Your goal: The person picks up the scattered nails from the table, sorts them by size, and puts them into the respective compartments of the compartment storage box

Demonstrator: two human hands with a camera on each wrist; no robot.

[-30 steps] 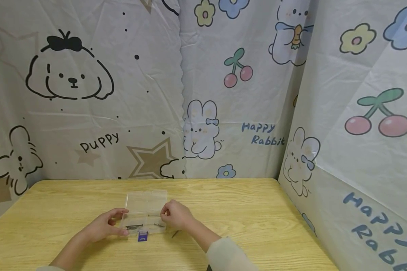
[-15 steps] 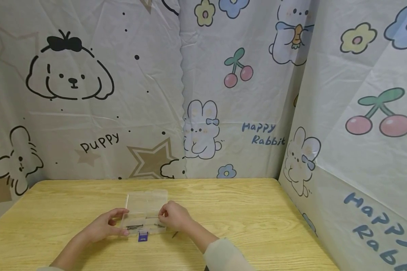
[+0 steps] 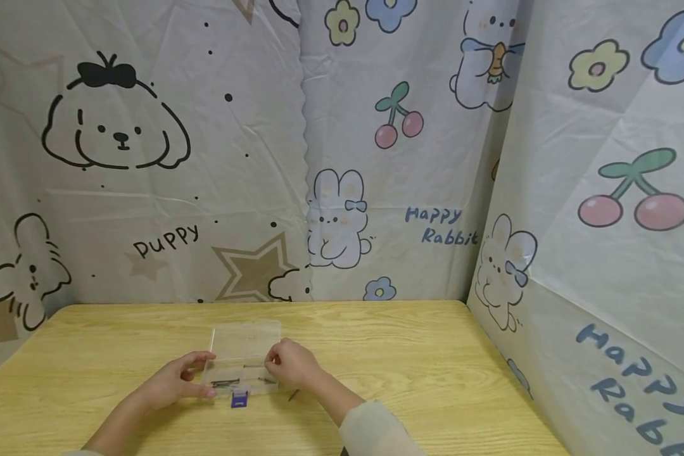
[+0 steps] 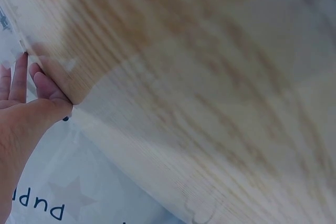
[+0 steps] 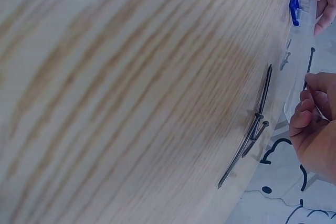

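Note:
A clear plastic box [image 3: 245, 341] lies with its lid folded back on the table. My left hand [image 3: 168, 383] grips its left side, thumb at the front corner and fingers toward the back. Over the right compartments, my right hand [image 3: 293, 365] pinches a nail [image 5: 310, 61] whose flat head points away from the fingertips. Dark nails [image 3: 225, 382] lie in the front left compartment, with smaller ones [image 3: 266, 380] in the front right. A purple-blue latch [image 3: 239, 399] hangs at the box's front edge. The left wrist view shows mostly table and the left hand [image 4: 31, 98].
Several loose nails [image 5: 257, 121] lie on the wooden table [image 3: 405, 380], just right of the box and under the right forearm. Printed cloth [image 3: 251, 158] hangs along the back edge, and another sheet [image 3: 615, 266] closes off the right side.
My right hand has shifted slightly left over the box, carrying the pinched nail with it. The left hand keeps its hold on the box's side.

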